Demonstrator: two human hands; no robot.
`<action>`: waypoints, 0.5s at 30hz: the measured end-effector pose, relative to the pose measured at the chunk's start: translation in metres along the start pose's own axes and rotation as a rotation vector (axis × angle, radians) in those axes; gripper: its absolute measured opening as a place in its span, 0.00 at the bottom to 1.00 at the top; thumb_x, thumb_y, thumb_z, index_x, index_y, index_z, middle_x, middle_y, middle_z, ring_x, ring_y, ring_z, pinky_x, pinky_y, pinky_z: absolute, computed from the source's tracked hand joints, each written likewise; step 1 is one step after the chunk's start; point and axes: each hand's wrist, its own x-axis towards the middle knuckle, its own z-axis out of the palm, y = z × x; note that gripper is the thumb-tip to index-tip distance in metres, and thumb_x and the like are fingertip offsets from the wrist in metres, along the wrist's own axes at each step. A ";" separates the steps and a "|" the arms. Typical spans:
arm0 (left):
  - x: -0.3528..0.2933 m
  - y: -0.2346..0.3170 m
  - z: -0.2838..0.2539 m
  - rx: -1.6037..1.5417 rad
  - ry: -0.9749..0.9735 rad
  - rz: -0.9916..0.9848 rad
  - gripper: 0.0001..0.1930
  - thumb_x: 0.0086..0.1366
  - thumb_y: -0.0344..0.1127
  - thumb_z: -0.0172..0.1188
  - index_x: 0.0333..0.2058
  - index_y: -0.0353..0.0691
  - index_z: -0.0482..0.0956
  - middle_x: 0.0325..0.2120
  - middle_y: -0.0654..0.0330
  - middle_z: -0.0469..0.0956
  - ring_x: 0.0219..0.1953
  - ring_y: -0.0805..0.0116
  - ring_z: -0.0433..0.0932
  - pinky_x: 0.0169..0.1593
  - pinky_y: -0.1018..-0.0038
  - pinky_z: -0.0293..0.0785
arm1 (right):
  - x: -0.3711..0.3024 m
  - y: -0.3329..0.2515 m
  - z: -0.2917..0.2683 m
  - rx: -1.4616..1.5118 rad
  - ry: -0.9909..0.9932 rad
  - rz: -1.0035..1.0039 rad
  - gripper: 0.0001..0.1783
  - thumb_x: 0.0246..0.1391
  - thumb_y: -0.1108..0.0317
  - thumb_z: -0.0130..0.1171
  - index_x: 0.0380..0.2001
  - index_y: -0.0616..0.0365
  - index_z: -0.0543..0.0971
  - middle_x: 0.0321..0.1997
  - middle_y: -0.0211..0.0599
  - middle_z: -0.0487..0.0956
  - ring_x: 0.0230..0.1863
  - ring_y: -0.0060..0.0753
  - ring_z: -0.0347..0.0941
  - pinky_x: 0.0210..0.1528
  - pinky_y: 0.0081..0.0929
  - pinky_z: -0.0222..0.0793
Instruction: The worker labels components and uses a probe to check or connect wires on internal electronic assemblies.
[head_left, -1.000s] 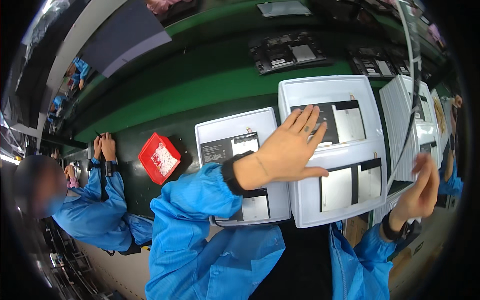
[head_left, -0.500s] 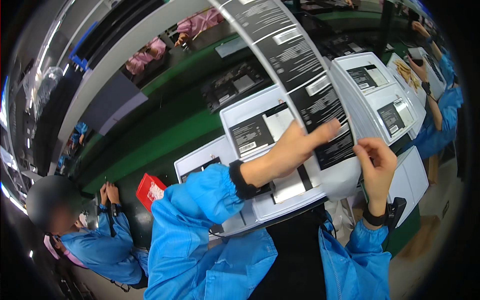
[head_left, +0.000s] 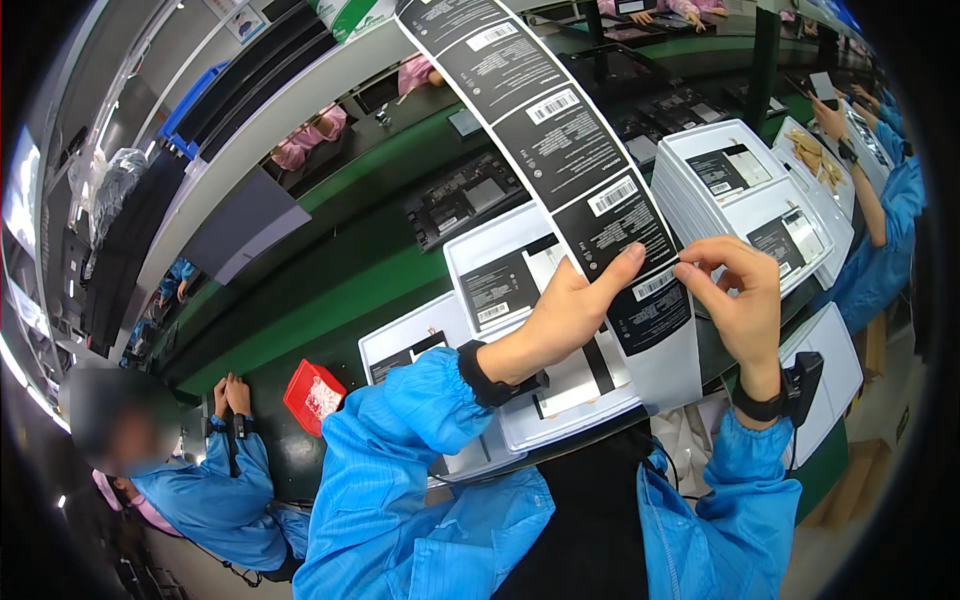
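Note:
A long strip of black labels (head_left: 560, 150) with white barcode patches hangs down from the top of the view to the middle. My left hand (head_left: 560, 320) grips the strip near its lower part, with the thumb on top and the other fingers hidden beneath. Thumb and forefinger of my right hand (head_left: 740, 300) are pinched at the strip's right edge, beside a label border. Below the hands, bare pale backing paper (head_left: 668, 378) hangs from the strip. Under it, a white tray (head_left: 455, 250) holds a flat black-and-silver battery pack (head_left: 497, 290).
Stacked white trays (head_left: 680, 205) with similar packs stand at the right. A red box (head_left: 312, 398) with white bits lies on the dark bench at the left. A co-worker in blue (head_left: 215, 495) sits at the left, another (head_left: 885, 225) at the far right. Black panels (head_left: 462, 200) lie behind.
The strip has slid or swung so its labels sit lower and flatter, and more pale backing hangs straight below. Both hands stay at the strip. The view has tilted slightly.

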 end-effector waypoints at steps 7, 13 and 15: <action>0.003 0.003 0.000 0.077 -0.053 0.033 0.16 0.74 0.40 0.54 0.51 0.35 0.75 0.41 0.64 0.79 0.43 0.78 0.75 0.47 0.79 0.74 | 0.025 -0.012 -0.013 -0.038 -0.192 0.017 0.05 0.44 0.75 0.65 0.26 0.64 0.81 0.34 0.30 0.82 0.26 0.15 0.73 0.20 0.12 0.58; 0.017 -0.011 -0.007 0.026 0.061 0.050 0.18 0.73 0.41 0.54 0.54 0.35 0.74 0.45 0.59 0.80 0.46 0.72 0.79 0.49 0.74 0.77 | 0.012 -0.022 -0.022 -0.167 -0.138 -0.347 0.07 0.39 0.75 0.63 0.25 0.59 0.76 0.47 0.39 0.78 0.33 0.25 0.73 0.29 0.18 0.63; 0.034 -0.018 -0.012 -0.048 0.126 -0.052 0.19 0.74 0.44 0.52 0.54 0.35 0.73 0.45 0.59 0.79 0.47 0.70 0.79 0.49 0.73 0.77 | -0.018 -0.026 -0.037 -0.042 0.059 -0.376 0.08 0.42 0.74 0.59 0.23 0.57 0.70 0.41 0.45 0.74 0.34 0.28 0.69 0.33 0.22 0.64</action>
